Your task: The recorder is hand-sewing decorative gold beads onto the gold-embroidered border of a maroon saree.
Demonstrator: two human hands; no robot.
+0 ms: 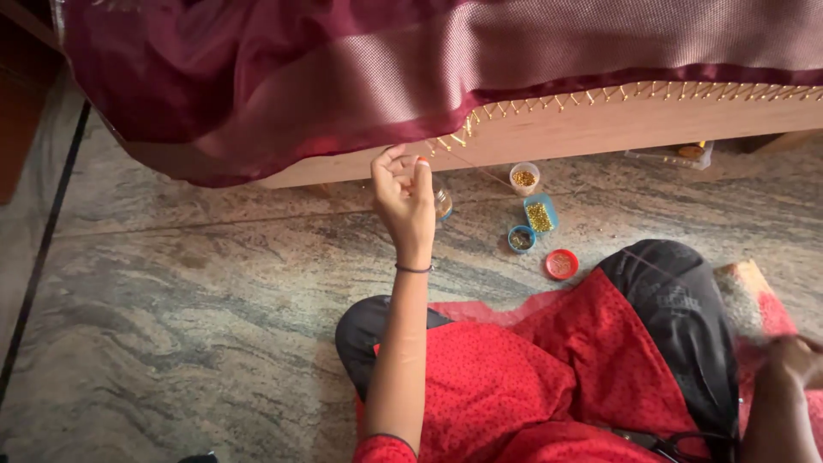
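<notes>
Red dotted garment (pixel 506 377) and black trousers (pixel 677 317) fill the lower frame, nearest the lens. Right hand (pixel 793 360) sits at four o'clock, blurred; its grip cannot be told. Left hand (pixel 403 193) is raised at centre, fingers pressed together, pinching a fine thread (pixel 467 163) that runs to the maroon cloth (pixel 343 77). Cloth drapes over a wooden frame (pixel 600 129) at twelve o'clock; one row of gold beaded stitches (pixel 634 93) lines its hem. Count on the stone floor (pixel 189 300), two o'clock of centre: one clear cup of gold beads (pixel 524 177), one blue tray (pixel 540 214), one blue round lid (pixel 520 239), one red lid (pixel 561 264).
</notes>
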